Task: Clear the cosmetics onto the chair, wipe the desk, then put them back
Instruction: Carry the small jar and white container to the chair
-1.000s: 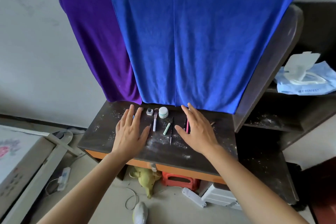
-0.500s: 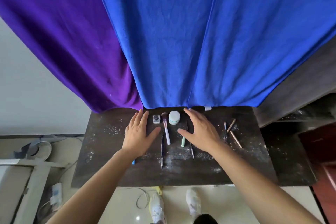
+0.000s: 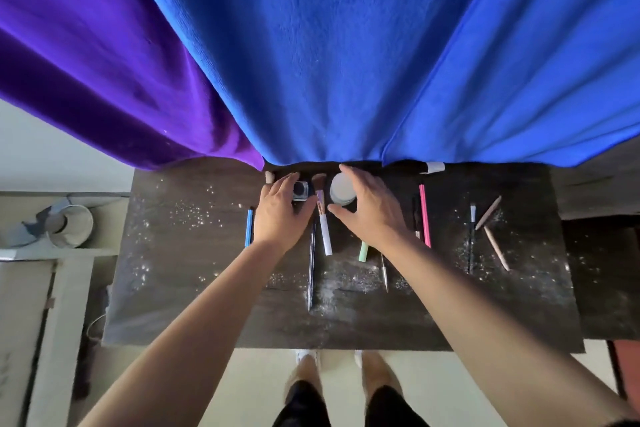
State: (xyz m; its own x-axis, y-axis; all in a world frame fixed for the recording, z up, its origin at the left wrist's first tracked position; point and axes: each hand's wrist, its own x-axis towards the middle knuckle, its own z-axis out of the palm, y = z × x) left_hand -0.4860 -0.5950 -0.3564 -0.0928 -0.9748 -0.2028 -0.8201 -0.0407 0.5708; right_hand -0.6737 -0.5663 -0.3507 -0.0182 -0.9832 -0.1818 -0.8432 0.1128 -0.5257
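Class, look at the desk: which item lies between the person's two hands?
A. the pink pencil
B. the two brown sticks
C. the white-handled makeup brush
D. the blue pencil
C: the white-handled makeup brush lies on the desk in the gap between the left hand and the right hand.

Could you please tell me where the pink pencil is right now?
In the head view, the pink pencil lies flat on the desk, just right of the right hand.
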